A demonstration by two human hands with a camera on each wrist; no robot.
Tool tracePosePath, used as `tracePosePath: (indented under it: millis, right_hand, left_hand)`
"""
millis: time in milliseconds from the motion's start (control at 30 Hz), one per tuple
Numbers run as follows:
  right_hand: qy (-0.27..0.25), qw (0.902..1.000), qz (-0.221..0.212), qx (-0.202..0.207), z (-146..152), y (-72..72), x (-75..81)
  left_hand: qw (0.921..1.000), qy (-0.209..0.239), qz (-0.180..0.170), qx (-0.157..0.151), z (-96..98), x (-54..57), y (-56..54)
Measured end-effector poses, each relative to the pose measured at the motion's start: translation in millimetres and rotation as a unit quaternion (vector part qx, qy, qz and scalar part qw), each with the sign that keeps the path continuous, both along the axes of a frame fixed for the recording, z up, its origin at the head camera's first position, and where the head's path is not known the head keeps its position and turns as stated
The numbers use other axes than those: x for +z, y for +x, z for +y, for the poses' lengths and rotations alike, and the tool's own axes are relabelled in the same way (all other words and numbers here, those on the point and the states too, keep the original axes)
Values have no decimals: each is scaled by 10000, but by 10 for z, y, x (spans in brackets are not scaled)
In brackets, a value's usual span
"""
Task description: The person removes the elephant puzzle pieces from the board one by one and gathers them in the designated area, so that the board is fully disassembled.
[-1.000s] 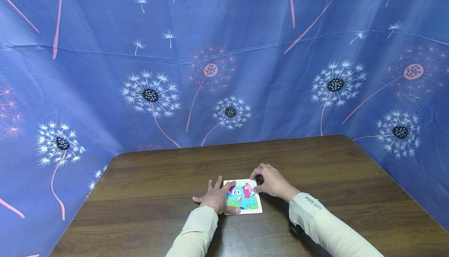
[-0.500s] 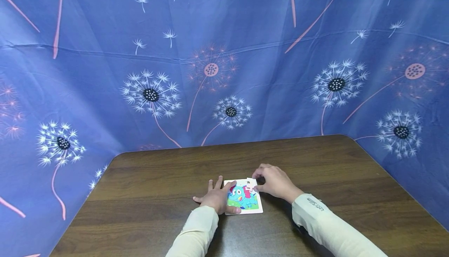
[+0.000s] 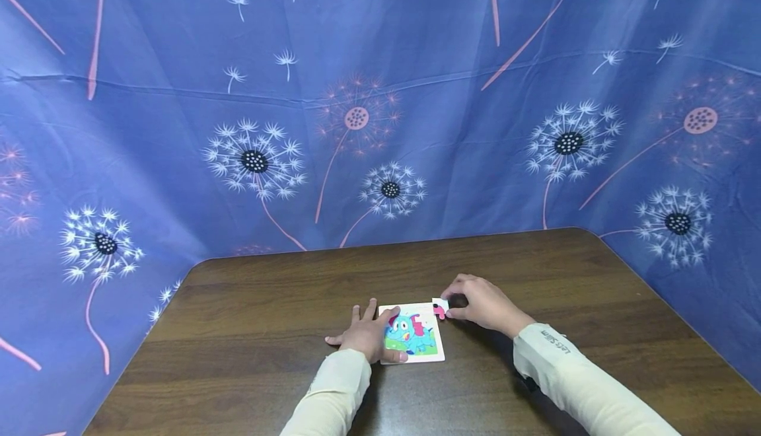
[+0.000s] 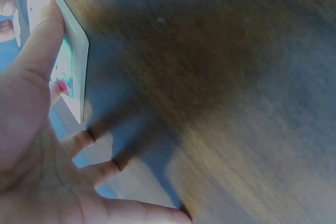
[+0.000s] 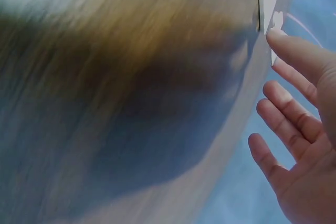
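A square jigsaw board with a blue elephant picture lies on the wooden table. My left hand rests over its left side with fingers spread; the thumb and index finger lie on the board, the other fingers on the table. At the board's upper right corner, my right hand pinches a white and pink puzzle piece between thumb and index finger. The spot it came from shows pale on the board. In the right wrist view the piece is mostly hidden behind the thumb.
The brown wooden table extends around both hands, its far edge meeting a blue curtain printed with dandelions. Light sleeves cover both forearms.
My right hand has lifted the puzzle piece out of the board's upper right corner and drawn it to the right. The left hand has stayed in place on the board.
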State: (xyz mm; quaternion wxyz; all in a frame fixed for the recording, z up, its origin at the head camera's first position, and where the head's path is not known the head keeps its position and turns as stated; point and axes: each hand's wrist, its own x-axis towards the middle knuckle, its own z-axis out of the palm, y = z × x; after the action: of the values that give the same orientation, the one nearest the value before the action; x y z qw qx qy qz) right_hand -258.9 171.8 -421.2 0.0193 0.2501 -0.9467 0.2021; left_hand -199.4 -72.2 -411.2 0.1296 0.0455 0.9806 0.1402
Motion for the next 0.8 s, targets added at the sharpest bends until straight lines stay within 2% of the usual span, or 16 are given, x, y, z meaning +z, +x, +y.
tracePosePath:
  millis: [233, 500, 800]
  right_hand:
    - [165, 9998, 65, 42, 102, 7, -7]
    - [239, 9997, -58, -63, 144, 29, -18]
    - [254, 9996, -54, -131, 191, 29, -26]
  left_hand:
    - [9999, 35, 82, -113, -25, -33, -22]
    - [9993, -256, 165, -206, -67, -38, -13]
    - [9994, -182, 230, -159, -93, -32, -18]
